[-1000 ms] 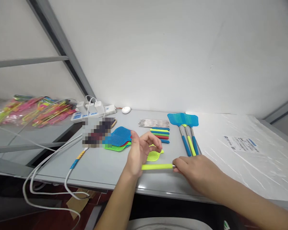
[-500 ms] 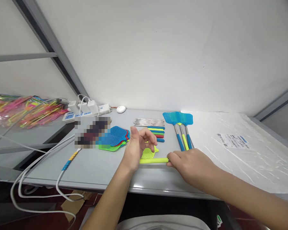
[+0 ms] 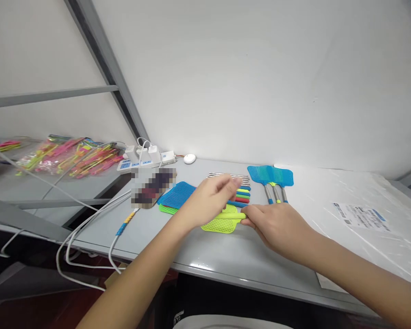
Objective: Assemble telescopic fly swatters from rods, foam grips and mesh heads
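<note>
My right hand (image 3: 276, 226) is closed around a thin metal rod at the right end of a yellow-green fly swatter handle (image 3: 231, 216). My left hand (image 3: 214, 196) is by the handle's other end, its palm covering that end, fingers loosely bent with nothing visible in them. Below the handle, a yellow-green perforated swatter head (image 3: 221, 226) lies on the table. Beyond my left fingers are several coloured handles (image 3: 243, 196) and metal rods (image 3: 245, 177), partly hidden. A pile of swatter heads (image 3: 178, 194), blue on top, lies left of my left hand.
Assembled blue-headed swatters (image 3: 270, 175) lie beyond my right hand. White wrapped sheeting (image 3: 315, 192) covers the right side. At left are a partly blurred phone (image 3: 154, 189), white cables, a power strip (image 3: 167, 156) and a round white object (image 3: 189, 158). Bagged coloured items (image 3: 82, 157) lie farther left.
My left hand has turned from thumb-up to palm-down, its fingers now over the handles and rods. My right hand keeps its grip. The whole view has shifted, showing more of the left side.
</note>
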`<state>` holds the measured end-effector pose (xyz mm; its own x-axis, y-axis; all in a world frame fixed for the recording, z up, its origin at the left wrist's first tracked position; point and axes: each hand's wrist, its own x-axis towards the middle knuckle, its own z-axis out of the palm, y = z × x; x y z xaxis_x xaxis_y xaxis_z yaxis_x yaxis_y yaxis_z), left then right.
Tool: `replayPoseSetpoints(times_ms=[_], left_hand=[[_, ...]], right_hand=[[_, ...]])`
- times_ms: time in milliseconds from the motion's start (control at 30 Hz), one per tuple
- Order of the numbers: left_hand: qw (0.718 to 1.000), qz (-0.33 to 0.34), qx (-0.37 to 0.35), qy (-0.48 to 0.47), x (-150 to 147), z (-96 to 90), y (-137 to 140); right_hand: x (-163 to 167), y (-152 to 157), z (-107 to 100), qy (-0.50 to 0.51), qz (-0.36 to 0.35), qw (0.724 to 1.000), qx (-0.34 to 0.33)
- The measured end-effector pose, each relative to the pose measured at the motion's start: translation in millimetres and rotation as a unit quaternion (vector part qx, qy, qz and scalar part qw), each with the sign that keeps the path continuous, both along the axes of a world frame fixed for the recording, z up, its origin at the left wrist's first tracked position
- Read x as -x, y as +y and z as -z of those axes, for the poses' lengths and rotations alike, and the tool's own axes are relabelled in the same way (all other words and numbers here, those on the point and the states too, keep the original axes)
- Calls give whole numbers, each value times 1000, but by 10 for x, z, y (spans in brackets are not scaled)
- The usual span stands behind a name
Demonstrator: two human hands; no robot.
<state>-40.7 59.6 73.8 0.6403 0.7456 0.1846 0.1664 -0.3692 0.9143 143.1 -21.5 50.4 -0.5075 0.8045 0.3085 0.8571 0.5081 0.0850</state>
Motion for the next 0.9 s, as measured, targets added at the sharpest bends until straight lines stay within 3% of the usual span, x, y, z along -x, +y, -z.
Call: replayPoseSetpoints(times_ms=[100,200,300,367,500,600,667,733,900], left_hand=[[989,54,-52,129,181,36,-70],[983,55,-41,172,415,139,-189],[983,26,-7,180,654,250,-317],[987,7,14,160,769,311,-400],[989,-16,32,145,826,387,-551],[984,-11,3,177,788,384,-640],[978,-12,-27,206,769,363,-690],[970,-15,-57,236,760,345,-736],[945,-25,-118,303,725,377,-806]], right_hand=[[138,112,-42,13,-51,998,29],[237,171,34,61,-93,993,40],[257,151,183,139,-69,988,25],[258,99,256,221,-42,972,59],[323,-37,242,416,4,887,201],[384,-110,164,475,-6,827,300],[388,-140,133,502,-2,802,324],[361,-164,125,499,8,803,325],[318,-201,148,415,-18,839,352]])
